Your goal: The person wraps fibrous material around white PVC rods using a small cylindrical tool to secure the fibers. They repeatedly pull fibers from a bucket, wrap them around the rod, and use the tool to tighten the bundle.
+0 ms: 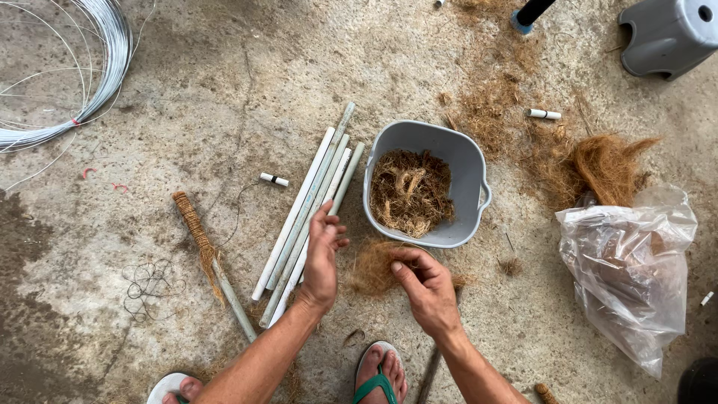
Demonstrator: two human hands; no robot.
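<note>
A tuft of coconut fibre (374, 268) is pinched by the right hand (426, 288) on the concrete floor (224, 90), just below the grey tub (471, 176). The left hand (321, 258) is spread open over the pale pipes (307, 217). Fibre-gathering seems under way; a pipe would need grasping next.

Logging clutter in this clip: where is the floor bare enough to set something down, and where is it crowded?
Bare concrete lies between the wire coil and the pipe bundle, and above the grey tub. Crowded: around the left hand and right hand with their fibre tuft, and the loose fibre by the plastic bag.
</note>
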